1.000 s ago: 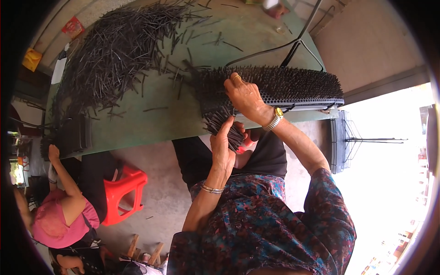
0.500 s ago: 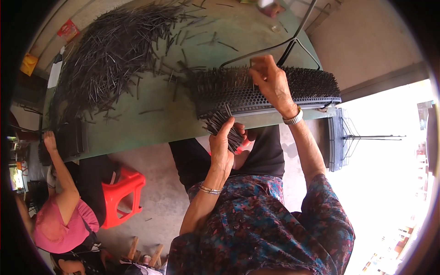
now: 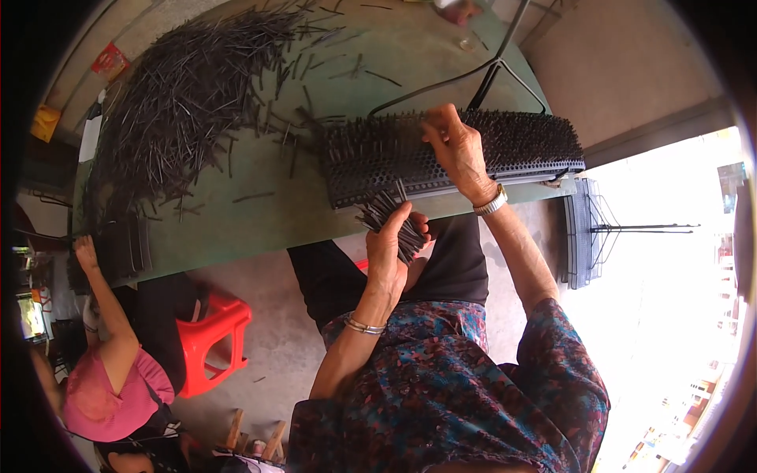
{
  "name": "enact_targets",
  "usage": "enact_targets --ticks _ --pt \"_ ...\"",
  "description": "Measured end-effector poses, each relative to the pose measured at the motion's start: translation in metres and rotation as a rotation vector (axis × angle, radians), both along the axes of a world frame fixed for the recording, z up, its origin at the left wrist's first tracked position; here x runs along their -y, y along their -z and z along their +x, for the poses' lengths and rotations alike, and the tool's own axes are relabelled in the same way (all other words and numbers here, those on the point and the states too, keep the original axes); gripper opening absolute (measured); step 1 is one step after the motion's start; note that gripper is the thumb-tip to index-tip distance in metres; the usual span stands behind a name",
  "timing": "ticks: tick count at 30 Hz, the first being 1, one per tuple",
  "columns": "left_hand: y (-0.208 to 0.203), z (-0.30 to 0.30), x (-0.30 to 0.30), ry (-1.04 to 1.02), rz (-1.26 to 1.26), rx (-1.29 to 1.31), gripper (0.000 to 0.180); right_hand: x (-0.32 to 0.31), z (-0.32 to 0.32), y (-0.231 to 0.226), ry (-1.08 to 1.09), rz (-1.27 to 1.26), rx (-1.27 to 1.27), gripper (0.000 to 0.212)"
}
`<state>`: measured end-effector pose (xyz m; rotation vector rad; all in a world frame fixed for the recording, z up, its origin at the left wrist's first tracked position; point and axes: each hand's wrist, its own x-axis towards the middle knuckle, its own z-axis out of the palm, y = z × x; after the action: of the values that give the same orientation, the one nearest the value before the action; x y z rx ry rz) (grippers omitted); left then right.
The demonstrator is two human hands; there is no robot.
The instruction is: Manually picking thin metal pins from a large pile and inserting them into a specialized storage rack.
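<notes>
My left hand (image 3: 391, 243) is closed round a bundle of thin dark strips (image 3: 382, 210), their ends sticking out above the thumb. Beyond it, along the table's near edge, lies a long dark perforated panel (image 3: 375, 170). Rows of short upright dark strips (image 3: 530, 135) fill much of the panel, while bare holes show along its near side. Over the panel's middle is my right hand (image 3: 459, 150), its fingers bent together in a pinch. Whatever is between those fingertips is too small and blurred to make out.
A large heap of dark strips (image 3: 181, 102) covers the left of the green table (image 3: 252, 225), with loose ones scattered around. A black metal rod frame (image 3: 497, 61) rises behind the panel. Another person's hand (image 3: 85, 252) is at the left edge, near a red stool (image 3: 213, 347).
My right hand has come slightly down and left over the panel, its fingers still pinched. My left hand keeps hold of the bundle, moved a little to the right. The view has shifted slightly.
</notes>
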<state>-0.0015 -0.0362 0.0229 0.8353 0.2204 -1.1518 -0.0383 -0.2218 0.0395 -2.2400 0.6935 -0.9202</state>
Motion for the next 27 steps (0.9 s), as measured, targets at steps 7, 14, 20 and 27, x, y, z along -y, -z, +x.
enact_targets --ticks 7,14,20,27 --pt "-0.001 -0.002 0.003 0.02 -0.011 0.02 0.017 -0.008 -0.004 -0.011 -0.022 -0.545 -0.11 0.015" --pt "-0.01 -0.002 0.003 0.028 0.001 0.041 0.02 -0.002 -0.004 -0.019 -0.055 -0.548 -0.172 0.01" --pt "-0.009 -0.002 0.003 0.058 0.029 0.063 0.023 -0.003 0.002 -0.009 0.082 -0.509 -0.293 0.008" --pt "-0.004 0.0 0.001 0.069 0.025 0.094 0.02 -0.014 -0.02 -0.017 -0.113 0.056 -0.249 0.019"
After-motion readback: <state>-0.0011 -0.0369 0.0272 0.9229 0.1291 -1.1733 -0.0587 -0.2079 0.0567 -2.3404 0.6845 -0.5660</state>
